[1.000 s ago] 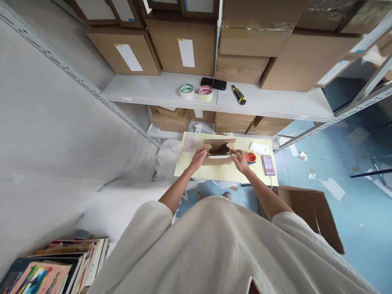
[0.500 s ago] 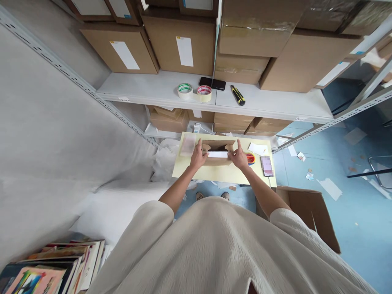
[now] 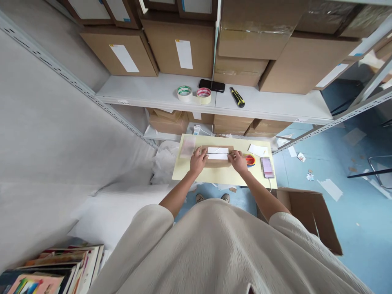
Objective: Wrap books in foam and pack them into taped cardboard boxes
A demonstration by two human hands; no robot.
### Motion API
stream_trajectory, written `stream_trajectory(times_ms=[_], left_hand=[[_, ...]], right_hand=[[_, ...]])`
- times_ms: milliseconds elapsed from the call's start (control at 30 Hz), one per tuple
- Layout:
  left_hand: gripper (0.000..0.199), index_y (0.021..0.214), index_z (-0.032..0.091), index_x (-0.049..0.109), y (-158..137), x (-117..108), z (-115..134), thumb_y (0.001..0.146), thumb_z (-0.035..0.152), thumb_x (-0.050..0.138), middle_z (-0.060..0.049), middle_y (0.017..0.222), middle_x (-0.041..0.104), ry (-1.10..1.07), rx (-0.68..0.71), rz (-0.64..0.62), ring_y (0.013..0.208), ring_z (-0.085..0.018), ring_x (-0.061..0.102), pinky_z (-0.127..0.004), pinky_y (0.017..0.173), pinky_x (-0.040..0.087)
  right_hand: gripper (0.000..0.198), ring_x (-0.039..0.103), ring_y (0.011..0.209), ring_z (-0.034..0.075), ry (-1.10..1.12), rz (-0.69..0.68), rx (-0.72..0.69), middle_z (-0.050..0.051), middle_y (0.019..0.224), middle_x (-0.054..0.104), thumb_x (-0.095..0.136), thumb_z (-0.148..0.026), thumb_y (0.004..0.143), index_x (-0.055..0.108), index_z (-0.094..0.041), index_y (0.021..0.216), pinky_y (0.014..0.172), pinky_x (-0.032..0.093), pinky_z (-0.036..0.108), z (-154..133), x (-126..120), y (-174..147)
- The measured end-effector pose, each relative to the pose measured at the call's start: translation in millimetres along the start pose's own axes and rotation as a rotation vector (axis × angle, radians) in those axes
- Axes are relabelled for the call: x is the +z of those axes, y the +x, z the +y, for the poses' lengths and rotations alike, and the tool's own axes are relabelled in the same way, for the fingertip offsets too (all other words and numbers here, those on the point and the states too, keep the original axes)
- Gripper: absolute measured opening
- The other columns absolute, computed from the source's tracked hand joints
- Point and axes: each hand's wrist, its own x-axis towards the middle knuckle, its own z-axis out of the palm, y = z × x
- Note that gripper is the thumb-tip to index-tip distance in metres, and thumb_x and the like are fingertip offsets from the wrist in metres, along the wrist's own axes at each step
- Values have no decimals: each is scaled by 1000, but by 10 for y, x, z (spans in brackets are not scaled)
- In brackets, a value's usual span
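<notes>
A small cardboard box (image 3: 216, 164) sits on the pale yellow tabletop (image 3: 186, 173), its two top flaps folded down. White strips lie along both flaps, and a thin dark seam runs between them. At the box's left end my left hand (image 3: 198, 161) grips it, fingers curled over the top. My right hand (image 3: 239, 162) holds the opposite end with bent fingers near the seam. Close to the right hand lies a roll with a red and yellow ring (image 3: 250, 159). What is inside the box is hidden.
A phone (image 3: 267, 167) and white paper (image 3: 257, 150) lie on the table's right side. The shelf ahead (image 3: 260, 107) bears two tape rolls (image 3: 184, 94), a black phone (image 3: 212, 85) and a utility knife (image 3: 237, 97). An open carton (image 3: 312, 216) stands low at right.
The box's flaps, upright and open before, are now folded down over the top. My hands have moved from raised thumbs or fingers at the flaps to curled over both ends.
</notes>
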Motion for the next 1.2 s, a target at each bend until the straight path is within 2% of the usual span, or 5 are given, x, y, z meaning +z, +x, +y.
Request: stream_trajectory(times_ms=[200, 333, 500, 767, 1200], left_hand=[[53, 166, 23, 64, -36, -77, 227, 116, 33, 49, -19, 180, 50, 141, 174, 21, 167, -40, 44, -61, 138, 30], [56, 167, 22, 63, 5, -56, 379, 114, 40, 53, -19, 175, 57, 148, 279, -81, 160, -40, 50, -60, 136, 32], [59, 170, 20, 59, 30, -25, 453, 115, 38, 48, -20, 177, 55, 186, 247, -105, 163, -40, 48, -59, 138, 30], [72, 183, 21, 40, -71, 81, 545, 115, 41, 50, -17, 191, 31, 251, 146, -148, 178, -39, 25, -68, 144, 11], [73, 183, 23, 39, -15, 176, 688, 112, 36, 53, -18, 191, 30, 233, 61, -159, 180, -38, 23, -68, 144, 11]], right_hand=[[38, 75, 100, 28, -26, 25, 40, 15, 134, 70, 61, -46, 112, 75, -24, 139, 82, 59, 37, -43, 87, 25], [42, 76, 101, 28, 29, 9, 31, 14, 134, 71, 57, -49, 113, 75, -27, 144, 83, 60, 37, -12, 63, 39], [53, 74, 121, 31, 120, -12, 10, 17, 145, 71, 48, -40, 114, 63, -23, 162, 106, 61, 45, 399, -77, -52], [56, 58, 147, 39, -252, -233, 202, 17, 164, 65, 52, -25, 106, 67, -22, 159, 120, 48, 53, 1277, -236, -244], [62, 53, 146, 45, -388, -348, -33, 27, 151, 71, 57, -20, 102, 62, -19, 164, 119, 39, 63, 1600, -145, -73]])
